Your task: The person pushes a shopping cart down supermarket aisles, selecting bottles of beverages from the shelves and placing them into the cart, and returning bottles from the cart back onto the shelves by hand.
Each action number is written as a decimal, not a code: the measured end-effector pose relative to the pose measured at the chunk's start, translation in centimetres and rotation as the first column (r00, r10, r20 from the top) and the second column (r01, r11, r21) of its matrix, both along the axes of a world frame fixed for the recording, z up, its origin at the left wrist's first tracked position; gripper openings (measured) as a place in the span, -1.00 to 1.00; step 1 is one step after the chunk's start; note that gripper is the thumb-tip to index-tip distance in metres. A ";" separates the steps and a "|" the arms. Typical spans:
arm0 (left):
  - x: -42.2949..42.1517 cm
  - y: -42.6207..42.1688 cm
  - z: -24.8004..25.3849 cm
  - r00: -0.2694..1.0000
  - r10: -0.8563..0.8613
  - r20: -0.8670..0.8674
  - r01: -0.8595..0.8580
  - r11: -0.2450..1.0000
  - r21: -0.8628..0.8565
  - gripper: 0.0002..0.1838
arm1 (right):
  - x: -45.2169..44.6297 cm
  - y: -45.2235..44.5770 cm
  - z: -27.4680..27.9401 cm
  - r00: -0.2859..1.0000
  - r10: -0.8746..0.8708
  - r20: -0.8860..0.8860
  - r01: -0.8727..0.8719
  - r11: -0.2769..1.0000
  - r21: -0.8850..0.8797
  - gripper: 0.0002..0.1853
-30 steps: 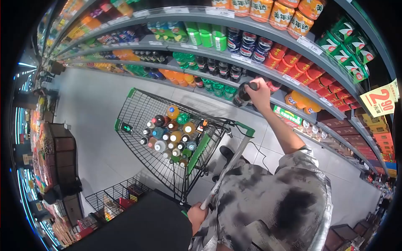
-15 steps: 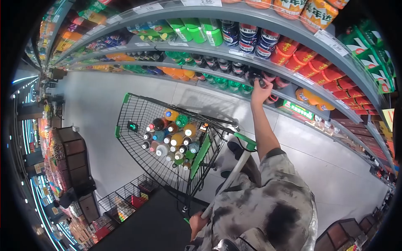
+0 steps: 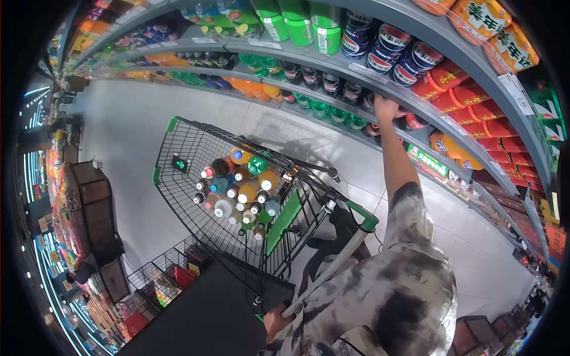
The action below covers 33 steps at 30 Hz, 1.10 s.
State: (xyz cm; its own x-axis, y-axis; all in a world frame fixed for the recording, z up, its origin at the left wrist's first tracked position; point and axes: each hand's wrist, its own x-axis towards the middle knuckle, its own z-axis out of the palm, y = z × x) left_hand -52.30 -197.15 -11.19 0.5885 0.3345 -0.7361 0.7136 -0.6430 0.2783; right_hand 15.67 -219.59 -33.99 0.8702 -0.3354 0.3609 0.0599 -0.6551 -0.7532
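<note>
My left hand (image 3: 276, 321) is wrapped round the lower end of the grey handlebar (image 3: 329, 270) of a shopping cart (image 3: 178, 151). Inside the wire basket stand many drink bottles (image 3: 249, 190), with orange, dark, green and clear contents and caps facing up. My right arm is stretched out to the shelf. There my right hand (image 3: 386, 109) reaches among dark cola bottles (image 3: 351, 93) on a lower shelf, just under the shelf edge. Its fingers are mostly hidden behind the hand and the shelf, so I cannot see what they grip.
Above the right hand, blue cans (image 3: 389, 50) and red packs (image 3: 457, 89) line a curved shelf (image 3: 332, 65). Green bottles (image 3: 320, 110) stand lower down. Dark display bins (image 3: 95, 196) and a wire rack (image 3: 157, 270) flank the aisle on the left.
My right hand, which held a dark bottle by its cap end in front of the shelf, is now further in among the bottles. The view has shifted; the left hand stays on the handlebar.
</note>
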 end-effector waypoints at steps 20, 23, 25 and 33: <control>-0.4 0.3 0.6 0.999 0.036 0.018 -0.038 0.993 0.108 -0.76 | -2.9 -1.6 4.3 0.907 0.228 -0.355 -0.282 0.953 -0.110 -0.65; -1.0 -0.1 0.3 0.991 0.066 0.120 -0.084 0.985 0.150 -0.78 | -7.9 -0.6 4.2 0.881 0.359 -0.309 -0.322 0.932 0.164 -0.60; -0.9 0.0 0.4 0.970 0.065 0.235 -0.105 0.981 0.164 -0.78 | -10.7 2.7 6.0 0.796 0.544 -0.265 -0.446 0.824 0.349 -0.67; -2.2 0.4 -0.3 0.914 0.169 0.369 -0.184 0.983 0.005 -0.69 | -22.0 35.3 17.6 -0.016 0.960 -0.278 -0.916 0.098 0.390 -0.83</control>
State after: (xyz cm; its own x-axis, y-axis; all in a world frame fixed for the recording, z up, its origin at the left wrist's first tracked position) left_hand -54.53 -196.77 -11.52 0.7429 0.4816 -0.4649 0.6694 -0.5317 0.5189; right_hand -6.36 -184.33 -16.42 0.4380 0.8972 -0.0562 0.2964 -0.2031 -0.9332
